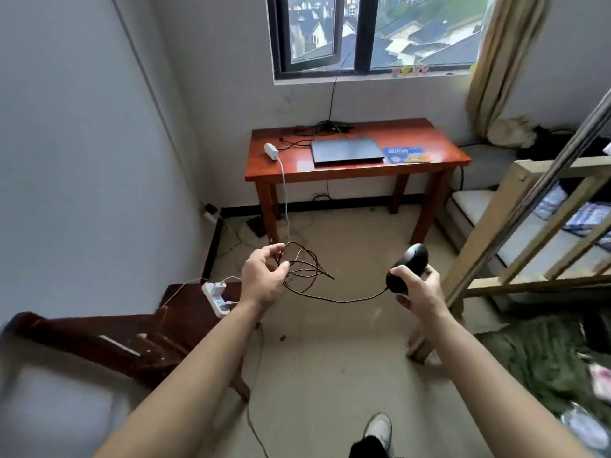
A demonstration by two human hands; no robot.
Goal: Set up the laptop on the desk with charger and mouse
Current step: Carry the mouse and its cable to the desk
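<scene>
A closed grey laptop (347, 151) lies on the red-brown wooden desk (429, 133) under the window. A white charger brick (271, 152) rests on the desk's left part, its white cable hanging down over the front edge. A blue mouse pad (406, 154) lies to the right of the laptop. I stand a few steps back from the desk. My right hand (417, 287) grips a black wired mouse (407, 264). My left hand (266, 276) pinches the loose loops of the mouse's black cable (307, 269), which sags between both hands.
A dark wooden chair (132, 338) stands at my left with a white power strip (216, 297) on it. A wooden bunk-bed frame (515, 233) is at the right. Cables lie on the floor by the left wall and on the desk's back.
</scene>
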